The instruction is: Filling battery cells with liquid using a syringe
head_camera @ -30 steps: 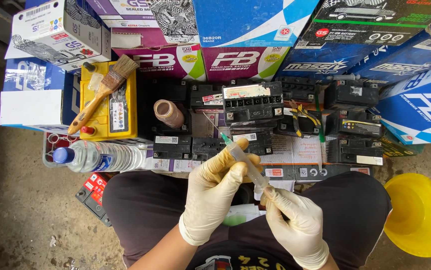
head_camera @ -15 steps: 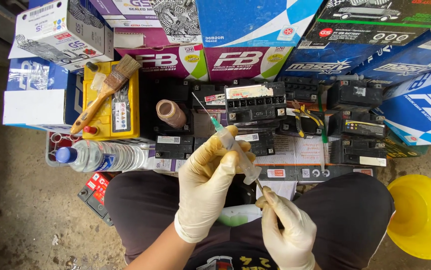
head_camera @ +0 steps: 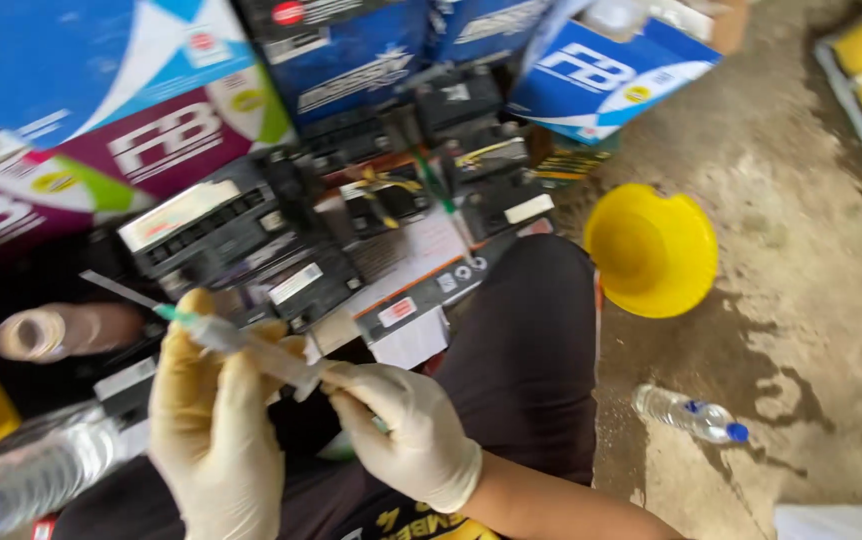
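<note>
Both my hands wear cream latex gloves. My left hand [head_camera: 213, 430] grips the barrel of a clear syringe [head_camera: 251, 348] with a green hub and a long needle pointing up-left. Fingers of my right hand [head_camera: 401, 425] pinch the plunger end of the syringe. Several small black batteries [head_camera: 221, 225] lie on the ground just beyond my hands, above my dark-trousered knees. The picture is blurred.
Blue and purple battery boxes [head_camera: 151, 130] are stacked behind the batteries. A tape roll [head_camera: 36, 333] lies at left, a yellow funnel [head_camera: 651, 250] at right on the concrete floor, and a small water bottle [head_camera: 689, 414] lies near my right knee. Another clear bottle [head_camera: 21, 470] is at lower left.
The view has swung sharply to the right and tilted, bringing the floor and small bottle into sight. My right hand has closed up to the syringe's plunger end again.
</note>
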